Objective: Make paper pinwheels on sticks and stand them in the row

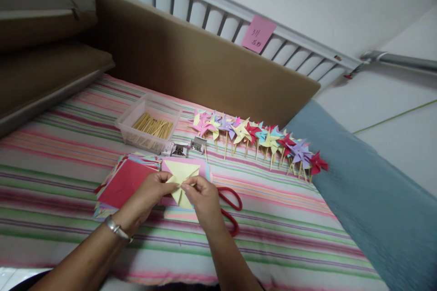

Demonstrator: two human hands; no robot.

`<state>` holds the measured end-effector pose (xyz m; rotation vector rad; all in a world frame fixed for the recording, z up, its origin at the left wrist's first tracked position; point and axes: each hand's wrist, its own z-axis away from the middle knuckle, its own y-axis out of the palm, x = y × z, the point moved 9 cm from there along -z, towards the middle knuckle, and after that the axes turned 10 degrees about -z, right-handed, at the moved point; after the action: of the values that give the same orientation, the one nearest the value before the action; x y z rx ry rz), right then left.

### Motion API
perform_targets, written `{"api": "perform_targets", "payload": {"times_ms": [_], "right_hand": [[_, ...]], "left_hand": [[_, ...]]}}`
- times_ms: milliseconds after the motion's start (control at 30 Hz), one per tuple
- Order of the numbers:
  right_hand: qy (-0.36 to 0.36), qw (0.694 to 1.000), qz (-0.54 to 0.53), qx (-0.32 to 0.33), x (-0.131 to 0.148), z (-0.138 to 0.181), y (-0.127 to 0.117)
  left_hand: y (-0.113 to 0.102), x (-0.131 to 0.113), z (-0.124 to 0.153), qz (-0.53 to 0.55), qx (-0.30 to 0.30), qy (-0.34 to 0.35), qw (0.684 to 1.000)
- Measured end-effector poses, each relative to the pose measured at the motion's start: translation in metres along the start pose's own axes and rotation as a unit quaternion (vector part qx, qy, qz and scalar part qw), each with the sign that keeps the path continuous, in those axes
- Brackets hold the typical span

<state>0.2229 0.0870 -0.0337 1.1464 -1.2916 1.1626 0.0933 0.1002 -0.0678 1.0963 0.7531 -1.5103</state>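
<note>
A yellow paper square [180,175], cut and partly folded into pinwheel points, lies over a pink sheet [205,169] on the striped cloth. My left hand [150,191] pinches the yellow paper near its middle from the left. From the right, my right hand [202,195] pinches the same spot, fingers closed on a folded corner. A silver bracelet [118,228] sits on my left wrist.
A stack of coloured paper squares [126,179], red on top, lies left of my hands. Red scissors [232,211] rest to the right. Behind are a clear tub of wooden sticks [150,125], small boxes of pins [179,149] and a row of finished pinwheels [259,138]. A cardboard panel [191,63] stands at the back.
</note>
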Motion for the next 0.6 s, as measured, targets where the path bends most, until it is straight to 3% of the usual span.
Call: {"api": "perform_targets", "payload": {"times_ms": [600], "right_hand": [[-0.003, 0.999, 0.035, -0.039, 0.0031, 0.0011, -0.0024]], "left_hand": [[0.0021, -0.0056, 0.0016, -0.019, -0.002, 0.016, 1.0]]}}
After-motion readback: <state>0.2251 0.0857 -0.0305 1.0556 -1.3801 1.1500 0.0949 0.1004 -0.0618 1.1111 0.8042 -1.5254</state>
